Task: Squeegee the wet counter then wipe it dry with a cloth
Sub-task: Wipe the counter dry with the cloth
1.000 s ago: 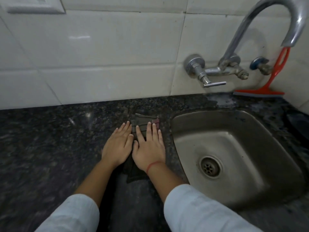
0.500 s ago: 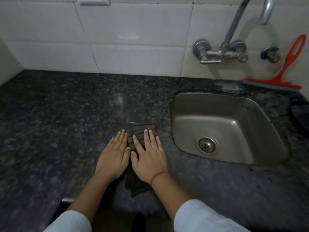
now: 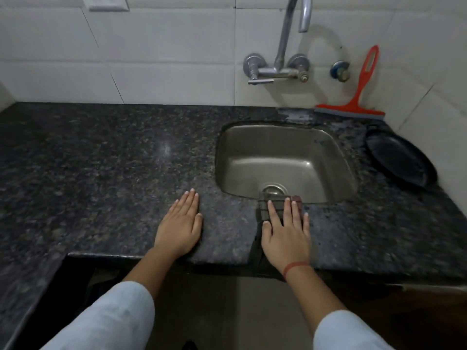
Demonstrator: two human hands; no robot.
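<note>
**While the left hand lies bare on the counter, the right hand presses the cloth at the sink**

As the person leans over the dark speckled counter, both hands are flat and palm down, with the fingers straight. They lie well apart. At about 7 o'clock, close to the front edge, the left hand rests on bare stone with its fingers held together. At about 5 o'clock the right hand has its fingers slightly spread and presses on the dark striped cloth. Neither hand pinches or curls round anything.

The cloth lies lengthwise under the right hand. Its far end reaches the near rim of the steel sink and covers part of the drain from this angle, while its near end hangs over the counter's front edge below the wrist. A red thread circles that wrist, and pale sleeves cover both forearms.

The red squeegee stands at about 2 o'clock, behind the sink. Its blade rests on the counter and its handle leans against the white wall tiles. The tap juts from the wall at about 1 o'clock, and a dark plate sits at 3 o'clock, just right of the sink. A pale patch marks the stone between the tap and the squeegee.
</note>
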